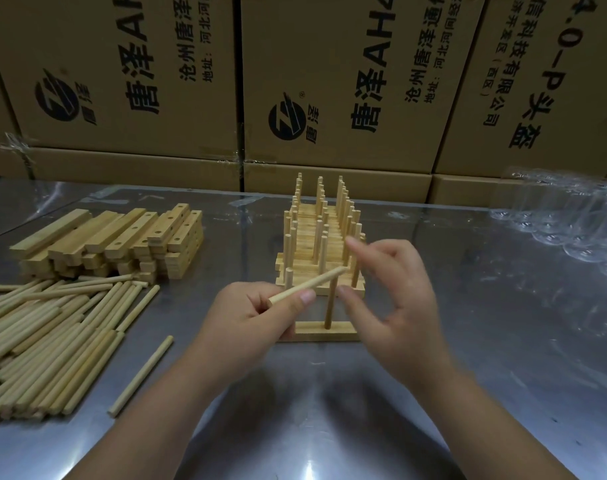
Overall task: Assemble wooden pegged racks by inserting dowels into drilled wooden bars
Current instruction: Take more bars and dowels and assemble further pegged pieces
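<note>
My left hand (250, 317) pinches a loose wooden dowel (315, 283) that slants up to the right. Below it a drilled wooden bar (336, 332) lies on the metal table (485, 341) with one dowel (329, 306) standing upright in its middle. My right hand (395, 299) hovers just right of that upright dowel, fingers loosely spread, thumb tip close to it, holding nothing that I can see. Behind stands a stack of finished pegged racks (321, 233).
A pile of drilled bars (122, 240) sits at the left, with a heap of loose dowels (52, 337) in front of it and one stray dowel (141, 375). Clear plastic wrap (565, 216) lies at the right. Cardboard boxes (347, 81) wall the table's far edge.
</note>
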